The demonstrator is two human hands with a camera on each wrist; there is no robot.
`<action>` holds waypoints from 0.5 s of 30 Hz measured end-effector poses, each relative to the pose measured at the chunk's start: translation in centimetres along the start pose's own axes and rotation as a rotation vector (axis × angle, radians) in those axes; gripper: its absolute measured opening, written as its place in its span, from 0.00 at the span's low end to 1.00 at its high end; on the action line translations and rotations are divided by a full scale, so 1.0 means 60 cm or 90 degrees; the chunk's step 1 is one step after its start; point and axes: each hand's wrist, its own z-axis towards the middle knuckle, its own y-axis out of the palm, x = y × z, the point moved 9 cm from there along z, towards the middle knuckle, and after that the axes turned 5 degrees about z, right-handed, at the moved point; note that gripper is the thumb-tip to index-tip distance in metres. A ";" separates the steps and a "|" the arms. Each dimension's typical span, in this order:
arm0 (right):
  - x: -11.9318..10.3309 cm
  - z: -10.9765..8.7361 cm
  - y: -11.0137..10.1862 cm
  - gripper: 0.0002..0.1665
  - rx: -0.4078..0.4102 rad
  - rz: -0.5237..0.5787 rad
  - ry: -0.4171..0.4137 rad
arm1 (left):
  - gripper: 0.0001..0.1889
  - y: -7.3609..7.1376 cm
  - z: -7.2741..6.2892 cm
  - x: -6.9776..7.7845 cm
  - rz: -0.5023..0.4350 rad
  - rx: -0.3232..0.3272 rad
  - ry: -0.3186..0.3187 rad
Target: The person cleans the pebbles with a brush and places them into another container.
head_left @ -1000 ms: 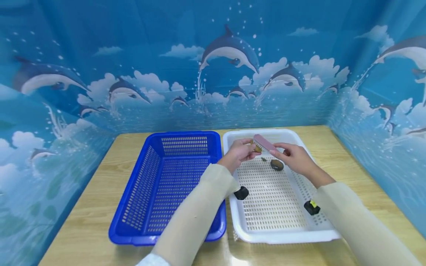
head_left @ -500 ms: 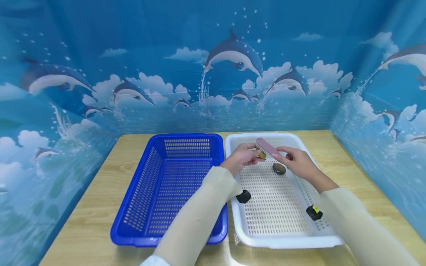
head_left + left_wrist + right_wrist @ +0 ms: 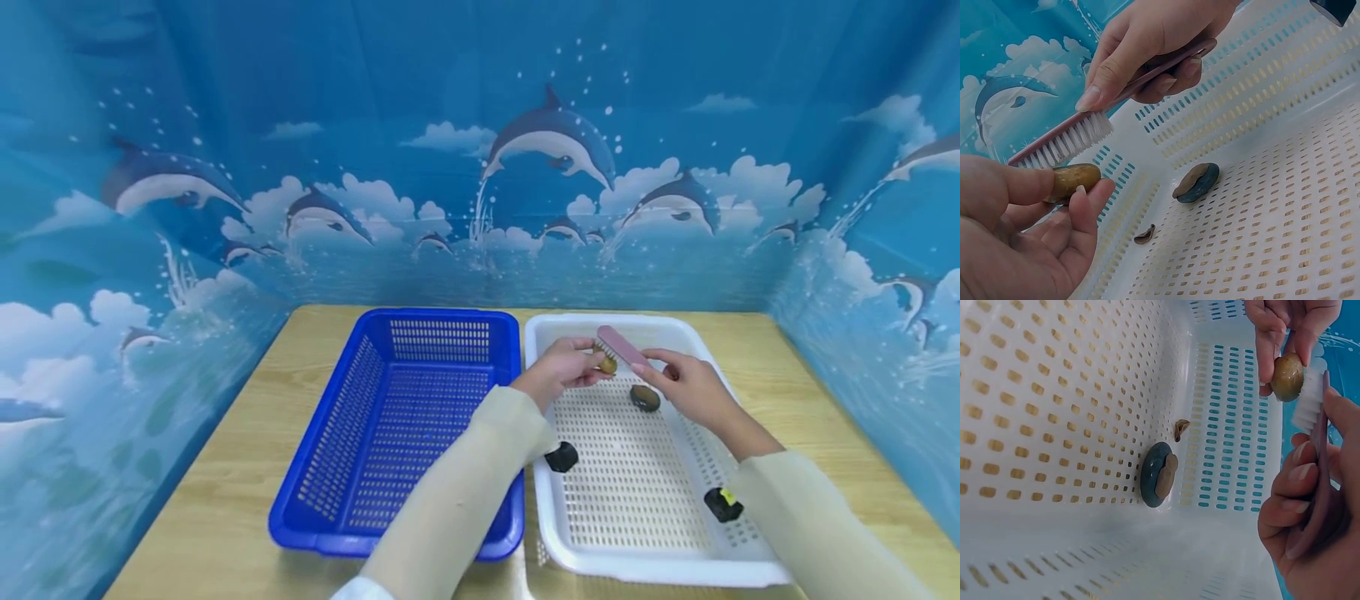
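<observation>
A smooth yellowish-brown pebble (image 3: 1077, 181) is pinched between the thumb and fingers of my left hand (image 3: 566, 367), above the far part of the white basket (image 3: 551, 517). My right hand (image 3: 693, 392) grips a pink brush (image 3: 621, 344) with white bristles (image 3: 1309, 403). The bristles point toward the pebble and lie against or very close to it. Beneath the hands, a dark stone (image 3: 1155, 475) with a brown patch (image 3: 1167, 477) rests on the basket floor. Near it lies a small curled brown scrap (image 3: 1144, 235), hidden from the head view.
Left of the white basket, a blue perforated basket (image 3: 281, 508) stands on the wooden table (image 3: 217, 467). A dolphin-printed curtain (image 3: 420, 183) encloses the back and sides. Black devices (image 3: 723, 504) are worn at both wrists.
The head view has shifted, so everything sits lower and farther right. Both hands keep their grip, with the brush staying at the pebble. The brown scrap has gone out of sight behind the left hand.
</observation>
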 end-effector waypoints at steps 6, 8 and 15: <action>0.007 -0.002 0.002 0.37 0.006 0.000 0.007 | 0.24 0.003 -0.001 -0.004 -0.009 -0.005 0.002; 0.008 -0.002 0.003 0.37 0.010 0.004 0.006 | 0.23 0.001 -0.001 -0.004 -0.013 0.002 0.008; 0.006 -0.001 -0.003 0.37 0.013 0.005 0.002 | 0.21 -0.006 -0.001 0.003 -0.021 0.033 0.008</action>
